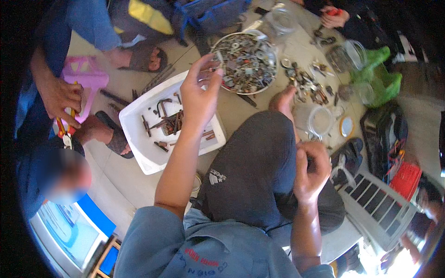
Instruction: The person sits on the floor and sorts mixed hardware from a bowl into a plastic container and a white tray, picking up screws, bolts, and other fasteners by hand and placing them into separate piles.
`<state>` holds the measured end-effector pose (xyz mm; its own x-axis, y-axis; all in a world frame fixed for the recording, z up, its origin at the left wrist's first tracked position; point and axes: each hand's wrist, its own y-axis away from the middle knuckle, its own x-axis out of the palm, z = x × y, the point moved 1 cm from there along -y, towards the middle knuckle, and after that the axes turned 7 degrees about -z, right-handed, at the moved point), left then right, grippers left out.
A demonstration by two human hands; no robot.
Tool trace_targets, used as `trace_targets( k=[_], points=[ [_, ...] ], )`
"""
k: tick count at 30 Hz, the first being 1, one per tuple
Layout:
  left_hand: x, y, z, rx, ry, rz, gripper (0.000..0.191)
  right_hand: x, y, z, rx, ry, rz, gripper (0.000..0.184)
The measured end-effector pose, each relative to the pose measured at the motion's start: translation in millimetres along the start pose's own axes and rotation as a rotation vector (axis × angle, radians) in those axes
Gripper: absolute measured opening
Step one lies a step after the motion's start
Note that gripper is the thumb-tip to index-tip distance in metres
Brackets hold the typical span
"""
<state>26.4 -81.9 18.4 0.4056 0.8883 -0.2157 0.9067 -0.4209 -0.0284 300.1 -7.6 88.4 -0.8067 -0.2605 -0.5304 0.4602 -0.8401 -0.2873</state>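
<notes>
My left hand point(203, 93) is raised over a white foam tray point(137, 153), its thumb and fingers bent close together beside the rim of a round tub point(277, 66) full of mixed small metal hardware. Whether something small is between the fingertips is too blurred to tell. Rusty bolts and rods point(174, 123) lie in the tray. My right hand point(313, 170) is beside my bent knee with its fingers curled; its palm is hidden. A heap of metal fittings point(311, 87) lies on the floor past my foot, near a clear plastic jar point(318, 120).
At left, another person's hand point(64, 100) holds pliers point(64, 130) near a pink plastic stool point(87, 80). Another person's hand point(335, 17) is at upper right. A green plastic bag point(382, 83), a jar lid point(346, 126) and a grey slatted plastic piece point(379, 208) are at right.
</notes>
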Motion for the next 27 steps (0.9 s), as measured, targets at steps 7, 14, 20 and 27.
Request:
trace_targets(
  k=[7, 14, 20, 27],
  points=[
    [11.0, 103.6, -41.4, 0.478, -0.412, 0.396, 0.056, -115.3, 134.1, -40.9, 0.341, 0.219, -0.099, 0.007],
    [59.3, 170.6, -79.0, 0.378, -0.261, 0.684, 0.088, -147.5, 174.1, -24.7, 0.301, -0.068, -0.377, 0.068],
    [50.1, 295.7, -128.8, 0.257, 0.536, 1.271, 0.112, -98.8, 132.9, 14.4, 0.183, -0.587, -0.106, 0.141],
    [64.5, 311.2, -122.2, 0.224, 0.602, 1.053, 0.11, -90.5, 119.1, 29.0, 0.415, -0.721, -0.065, 0.113]
  ],
)
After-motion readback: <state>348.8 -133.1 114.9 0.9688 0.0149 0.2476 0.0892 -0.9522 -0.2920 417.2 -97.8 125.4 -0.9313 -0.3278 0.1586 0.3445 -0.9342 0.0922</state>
